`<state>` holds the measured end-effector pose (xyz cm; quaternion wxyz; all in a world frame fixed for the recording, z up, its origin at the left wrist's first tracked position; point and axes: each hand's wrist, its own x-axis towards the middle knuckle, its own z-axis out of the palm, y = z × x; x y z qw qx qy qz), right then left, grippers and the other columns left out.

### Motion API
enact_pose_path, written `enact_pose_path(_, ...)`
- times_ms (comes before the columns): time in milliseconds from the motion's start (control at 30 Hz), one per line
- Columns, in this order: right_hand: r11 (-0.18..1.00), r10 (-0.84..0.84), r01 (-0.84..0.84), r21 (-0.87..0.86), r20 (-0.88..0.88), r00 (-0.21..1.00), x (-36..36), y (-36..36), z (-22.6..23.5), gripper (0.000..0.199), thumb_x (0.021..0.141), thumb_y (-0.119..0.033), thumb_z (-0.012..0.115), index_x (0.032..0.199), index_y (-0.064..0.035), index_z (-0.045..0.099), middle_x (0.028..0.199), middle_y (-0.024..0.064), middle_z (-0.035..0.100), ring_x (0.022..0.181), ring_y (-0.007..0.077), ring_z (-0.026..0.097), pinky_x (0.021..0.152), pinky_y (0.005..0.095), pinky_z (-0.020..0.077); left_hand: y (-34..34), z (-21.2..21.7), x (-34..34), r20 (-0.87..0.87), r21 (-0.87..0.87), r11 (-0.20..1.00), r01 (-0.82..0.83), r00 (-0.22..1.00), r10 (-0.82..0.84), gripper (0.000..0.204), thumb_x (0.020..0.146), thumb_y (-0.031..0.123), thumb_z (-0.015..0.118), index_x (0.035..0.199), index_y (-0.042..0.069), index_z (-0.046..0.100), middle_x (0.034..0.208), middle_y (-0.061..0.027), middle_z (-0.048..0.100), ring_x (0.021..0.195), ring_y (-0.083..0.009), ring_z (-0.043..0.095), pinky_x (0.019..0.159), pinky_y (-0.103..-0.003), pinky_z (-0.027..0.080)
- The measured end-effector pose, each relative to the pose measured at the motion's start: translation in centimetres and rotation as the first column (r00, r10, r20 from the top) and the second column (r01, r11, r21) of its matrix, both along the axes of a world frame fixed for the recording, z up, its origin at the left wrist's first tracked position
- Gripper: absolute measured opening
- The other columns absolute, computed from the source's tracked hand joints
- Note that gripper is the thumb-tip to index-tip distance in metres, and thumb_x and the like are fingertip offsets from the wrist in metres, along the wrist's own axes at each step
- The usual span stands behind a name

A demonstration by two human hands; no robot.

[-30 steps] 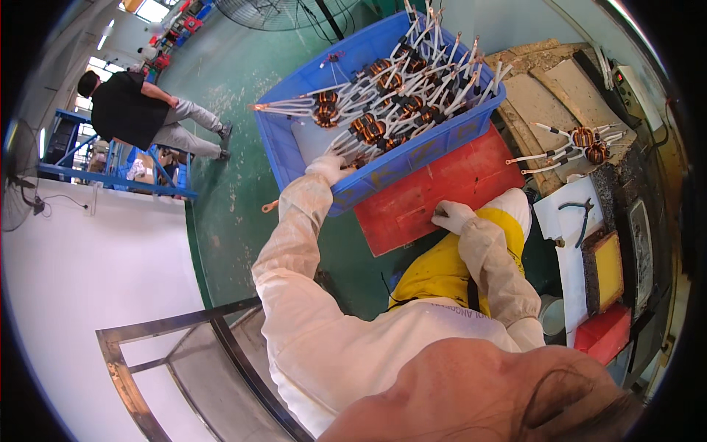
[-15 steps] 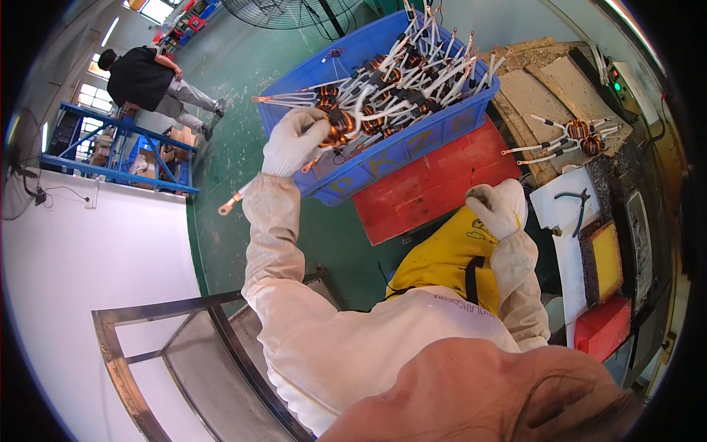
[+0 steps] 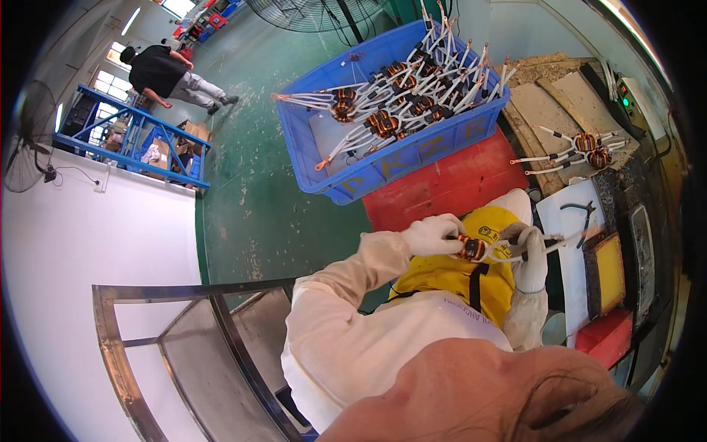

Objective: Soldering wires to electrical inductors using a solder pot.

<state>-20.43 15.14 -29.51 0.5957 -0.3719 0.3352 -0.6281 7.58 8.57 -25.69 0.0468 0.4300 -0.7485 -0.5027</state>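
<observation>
In front of my yellow apron (image 3: 442, 274) is a copper-wound coil (image 3: 472, 249) with white leads. My gloved left hand (image 3: 433, 234) is closed on its wound body. At the lead end, my gloved right hand (image 3: 529, 258) has its fingers closed around the white leads, whose tips stick out to the right, slightly blurred. Beyond my hands stands a blue plastic bin (image 3: 398, 173) with a heap of similar coils (image 3: 383, 123). Another pair of coils (image 3: 591, 147) with leads spread lies on the bench at the right.
A red board (image 3: 442, 191) lies below the bin. On the bench (image 3: 571, 103) are pliers (image 3: 587, 221), a yellow block in a dark frame (image 3: 607, 274) and a red container (image 3: 604, 337). A metal frame (image 3: 118, 353) stands at left. Far off, a person (image 3: 158, 76) walks by blue shelving (image 3: 132, 158).
My left hand has come from the bin toward my lap, bringing a coil out. My right hand has moved down a little and taken hold of its leads. The distant person has shifted slightly.
</observation>
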Motion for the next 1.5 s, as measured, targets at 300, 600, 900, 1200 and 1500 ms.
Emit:
enact_pose_path(300,0.952,-0.165,0.179,0.247,-0.076,0.983,-1.9,6.2,-3.1,0.034,0.112,-0.03,0.05,0.124,-0.0008,0.061,0.124,0.0169,0.068,0.097,0.0213,0.072,0.09,0.0366,0.06,1.4,-1.2,-2.0,0.068,0.052,0.991,-0.123,0.99,0.12,0.057,0.08,0.043,0.078,0.122,0.007,0.063,0.131,-0.0158,0.064,0.11,-0.0341,0.066,0.096,-0.043,0.052)
enact_pose_path(600,0.992,-0.034,0.072,0.107,-0.321,0.947,-2.2,6.3,-0.6,0.053,0.11,-0.046,0.048,0.126,0.0027,0.063,0.131,0.0165,0.068,0.104,0.0235,0.072,0.093,0.0352,0.0578,3.7,-4.6,-4.6,0.03,-0.548,0.835,0.059,0.998,-0.051,0.052,0.08,0.046,0.08,0.116,0.011,0.067,0.109,-0.0096,0.067,0.107,-0.031,0.065,0.087,-0.043,0.056)
enact_pose_path(900,0.964,-0.081,0.13,0.234,-0.206,0.975,-2.3,6.8,-1.0,0.058,0.11,-0.05,0.046,0.122,0.0039,0.064,0.122,0.019,0.072,0.1,0.0268,0.074,0.089,0.038,0.0597,3.5,-6.1,-4.3,-0.137,-0.591,0.806,-0.042,0.989,-0.049,0.038,0.084,0.038,0.08,0.109,0.01,0.069,0.111,-0.0094,0.068,0.105,-0.0313,0.066,0.087,-0.042,0.057)
enact_pose_path(1200,0.868,-0.34,0.226,0.441,0.198,0.919,-2.7,7.4,-3.2,0.043,0.111,-0.042,0.049,0.12,-0.0034,0.064,0.116,0.0158,0.072,0.104,0.0264,0.071,0.089,0.0376,0.0598,3.3,-6.2,-3.8,-0.191,-0.467,0.882,-0.065,0.981,-0.029,0.034,0.084,0.03,0.08,0.109,0.009,0.071,0.114,-0.0117,0.069,0.107,-0.034,0.066,0.092,-0.042,0.055)
enact_pose_path(1500,0.931,-0.255,0.264,0.25,-0.071,0.964,-5.8,8.1,-0.2,0.042,0.109,-0.04,0.056,0.122,-0.0009,0.063,0.117,0.0153,0.07,0.099,0.0213,0.069,0.087,0.0357,0.0571,3.5,-6.7,-3.7,-0.22,-0.506,0.855,-0.114,0.976,0.0,0.033,0.081,0.028,0.08,0.107,0.01,0.071,0.113,-0.0104,0.069,0.106,-0.0341,0.066,0.09,-0.043,0.055)
